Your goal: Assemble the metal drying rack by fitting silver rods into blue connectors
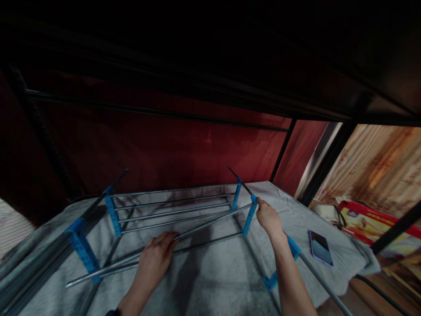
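L fingers round slim, shiny grey metal tube, slanted.

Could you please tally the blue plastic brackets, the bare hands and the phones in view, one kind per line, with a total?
Blue brackets: 5, counting the one partly hidden behind the right forearm as a single piece
Hands: 2
Phone: 1
Total: 8
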